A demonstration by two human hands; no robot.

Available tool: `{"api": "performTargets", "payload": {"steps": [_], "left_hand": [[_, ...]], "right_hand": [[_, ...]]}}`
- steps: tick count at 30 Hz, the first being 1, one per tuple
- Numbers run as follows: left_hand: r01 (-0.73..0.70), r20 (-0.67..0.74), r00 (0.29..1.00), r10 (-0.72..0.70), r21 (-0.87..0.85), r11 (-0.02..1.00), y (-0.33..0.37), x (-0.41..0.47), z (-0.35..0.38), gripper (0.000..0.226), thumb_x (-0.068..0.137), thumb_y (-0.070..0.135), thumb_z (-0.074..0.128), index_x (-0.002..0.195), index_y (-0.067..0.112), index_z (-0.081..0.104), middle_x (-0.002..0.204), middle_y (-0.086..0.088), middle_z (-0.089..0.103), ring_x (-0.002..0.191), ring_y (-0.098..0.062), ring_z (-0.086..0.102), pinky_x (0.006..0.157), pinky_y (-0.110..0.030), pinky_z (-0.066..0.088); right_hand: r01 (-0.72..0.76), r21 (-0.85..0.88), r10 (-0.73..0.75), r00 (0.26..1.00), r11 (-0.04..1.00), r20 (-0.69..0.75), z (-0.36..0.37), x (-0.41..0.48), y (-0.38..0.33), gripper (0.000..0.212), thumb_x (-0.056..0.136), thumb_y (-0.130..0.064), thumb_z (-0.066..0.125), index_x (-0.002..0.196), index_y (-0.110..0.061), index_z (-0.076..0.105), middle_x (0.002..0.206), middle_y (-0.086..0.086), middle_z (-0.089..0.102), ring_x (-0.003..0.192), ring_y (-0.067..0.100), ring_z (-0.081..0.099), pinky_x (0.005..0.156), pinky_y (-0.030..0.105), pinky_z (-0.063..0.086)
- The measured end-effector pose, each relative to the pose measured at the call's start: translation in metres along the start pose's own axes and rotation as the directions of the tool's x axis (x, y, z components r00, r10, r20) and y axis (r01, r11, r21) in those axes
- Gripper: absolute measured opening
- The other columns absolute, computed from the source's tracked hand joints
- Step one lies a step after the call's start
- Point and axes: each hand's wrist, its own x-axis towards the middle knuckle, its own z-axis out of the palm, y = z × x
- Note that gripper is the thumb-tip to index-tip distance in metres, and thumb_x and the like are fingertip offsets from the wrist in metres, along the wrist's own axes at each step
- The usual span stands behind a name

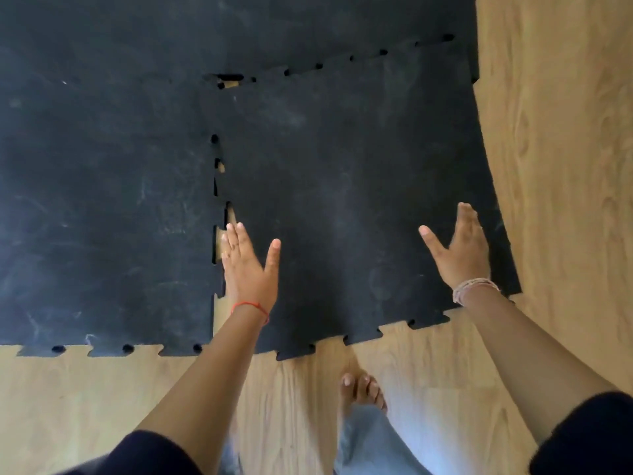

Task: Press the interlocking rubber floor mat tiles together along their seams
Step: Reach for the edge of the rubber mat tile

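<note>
A loose black rubber tile [346, 186] lies slightly skewed at the right of the laid black mat [102, 186]. Its left seam [219, 200] gapes, with wood showing between the teeth. The far seam [329, 63] also shows small holes. My left hand [248, 269] hovers over the tile's near left edge, beside the gaping seam, fingers apart and holding nothing. My right hand [460, 250] is spread over the tile's near right part, empty too. Whether either palm touches the rubber I cannot tell.
Light wooden floor [555, 166] surrounds the mats on the right and near side. My bare foot [363, 389] stands on the wood just in front of the loose tile's toothed near edge [363, 334]. A trouser leg shows below it.
</note>
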Motion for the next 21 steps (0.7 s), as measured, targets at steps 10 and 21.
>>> {"api": "performTargets", "payload": {"steps": [10,21], "left_hand": [[0.032,-0.187,0.981,-0.042,-0.056,0.998,-0.019,0.015,0.048,0.067,0.091,0.032,0.044,0.141,0.009,0.005,0.154,-0.011,0.002,0.140,-0.019,-0.008,0.114,-0.035,-0.001],[0.285,-0.282,0.875,-0.394,-0.357,0.889,-0.020,0.038,0.019,0.043,0.083,0.019,0.061,0.121,0.003,0.050,0.121,-0.018,0.058,0.114,-0.030,0.051,0.098,-0.036,0.038]], "right_hand": [[-0.047,-0.124,0.015,0.969,0.991,-0.248,0.031,0.067,0.054,0.080,0.087,-0.052,0.046,0.143,-0.003,0.017,0.153,0.020,0.017,0.139,0.034,0.013,0.113,0.045,0.009],[-0.306,0.463,0.416,0.896,0.832,-0.154,0.003,0.111,0.069,0.061,0.079,-0.059,0.054,0.116,-0.010,0.059,0.121,0.016,0.060,0.109,0.035,0.054,0.100,0.049,0.038]]}}
